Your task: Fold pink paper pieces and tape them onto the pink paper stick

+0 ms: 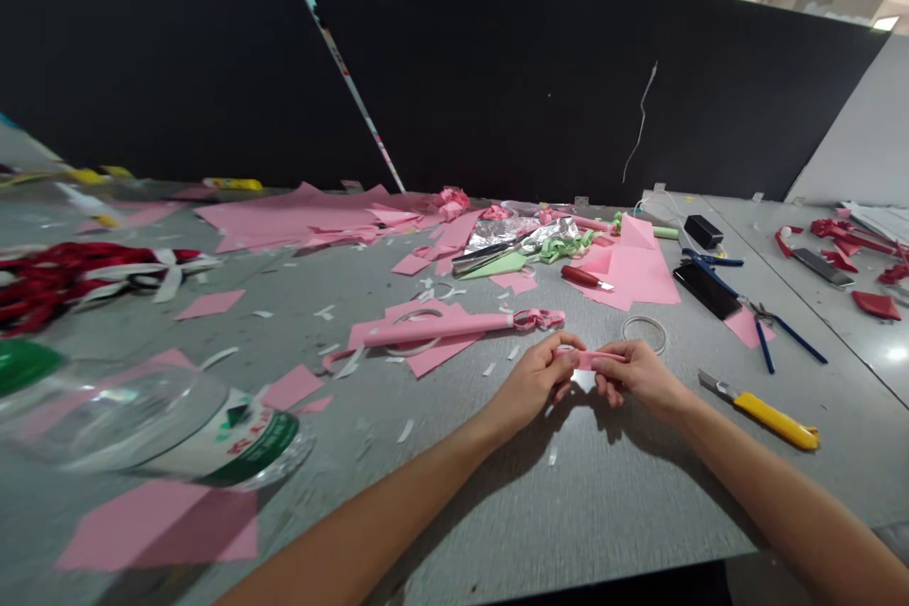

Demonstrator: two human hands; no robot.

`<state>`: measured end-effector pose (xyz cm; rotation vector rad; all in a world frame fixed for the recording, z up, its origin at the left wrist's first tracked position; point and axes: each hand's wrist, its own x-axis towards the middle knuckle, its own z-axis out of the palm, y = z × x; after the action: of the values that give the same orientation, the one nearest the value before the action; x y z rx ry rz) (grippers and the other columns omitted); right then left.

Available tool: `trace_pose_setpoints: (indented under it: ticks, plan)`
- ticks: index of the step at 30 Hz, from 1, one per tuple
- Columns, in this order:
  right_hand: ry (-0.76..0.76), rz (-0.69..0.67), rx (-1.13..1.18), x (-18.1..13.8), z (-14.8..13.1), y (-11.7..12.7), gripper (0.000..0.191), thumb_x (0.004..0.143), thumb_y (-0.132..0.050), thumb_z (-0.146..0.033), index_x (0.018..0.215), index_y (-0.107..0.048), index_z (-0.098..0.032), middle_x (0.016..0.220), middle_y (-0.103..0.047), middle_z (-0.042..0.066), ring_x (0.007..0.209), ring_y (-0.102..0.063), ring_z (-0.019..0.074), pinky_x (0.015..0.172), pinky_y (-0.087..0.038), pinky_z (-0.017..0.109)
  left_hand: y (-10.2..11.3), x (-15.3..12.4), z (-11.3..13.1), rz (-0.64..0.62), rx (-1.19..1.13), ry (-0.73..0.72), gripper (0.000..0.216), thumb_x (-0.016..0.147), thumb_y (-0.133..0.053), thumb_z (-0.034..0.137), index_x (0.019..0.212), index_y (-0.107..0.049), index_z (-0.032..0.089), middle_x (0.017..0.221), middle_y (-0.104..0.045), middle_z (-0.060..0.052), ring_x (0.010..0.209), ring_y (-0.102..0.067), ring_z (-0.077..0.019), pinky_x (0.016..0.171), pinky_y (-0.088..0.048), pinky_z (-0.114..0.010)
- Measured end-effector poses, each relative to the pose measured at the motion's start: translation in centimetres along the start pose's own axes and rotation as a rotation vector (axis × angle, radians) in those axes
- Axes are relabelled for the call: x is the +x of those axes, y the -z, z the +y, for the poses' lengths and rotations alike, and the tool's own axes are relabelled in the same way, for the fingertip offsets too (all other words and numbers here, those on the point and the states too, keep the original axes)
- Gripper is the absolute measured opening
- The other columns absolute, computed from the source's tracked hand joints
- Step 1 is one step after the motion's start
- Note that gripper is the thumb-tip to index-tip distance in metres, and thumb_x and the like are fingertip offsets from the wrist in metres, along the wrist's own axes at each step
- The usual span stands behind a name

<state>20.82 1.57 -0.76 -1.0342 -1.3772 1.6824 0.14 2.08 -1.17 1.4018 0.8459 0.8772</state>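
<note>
A small strip of pink paper (585,360) is stretched between my two hands, just above the grey tabletop. My left hand (548,367) pinches its left end between thumb and fingers. At the right end, my right hand (634,371) grips it the same way, with the other fingers curled beneath. Left of my hands lies a rolled pink paper tube (440,329) with a crumpled pink tip, on top of flat pink sheets. A clear ring, perhaps a tape roll (645,334), lies just behind my right hand.
A yellow box cutter (777,419) lies right of my right hand, blade out. Beyond it are blue-handled pliers (774,331), a black phone (706,289) and a red-handled knife (586,277). Scissors (493,254) rest at the back. A plastic bottle (163,417) lies at left.
</note>
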Motion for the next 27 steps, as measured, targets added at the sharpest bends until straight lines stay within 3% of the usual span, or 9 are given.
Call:
trace_pose_setpoints:
  ticks: [27]
  plan:
    - [0.004, 0.024, -0.062, 0.18, 0.50, -0.02, 0.057, 0.079, -0.086, -0.068, 0.088, -0.076, -0.013, 0.061, -0.071, 0.003, 0.047, -0.062, 0.0113, 0.045, -0.044, 0.021, 0.06, 0.18, -0.61, 0.020, -0.005, 0.009, 0.033, 0.098, -0.061, 0.051, 0.103, -0.062, 0.018, 0.058, -0.044, 0.009, 0.046, -0.042, -0.0099, 0.048, -0.029, -0.023]
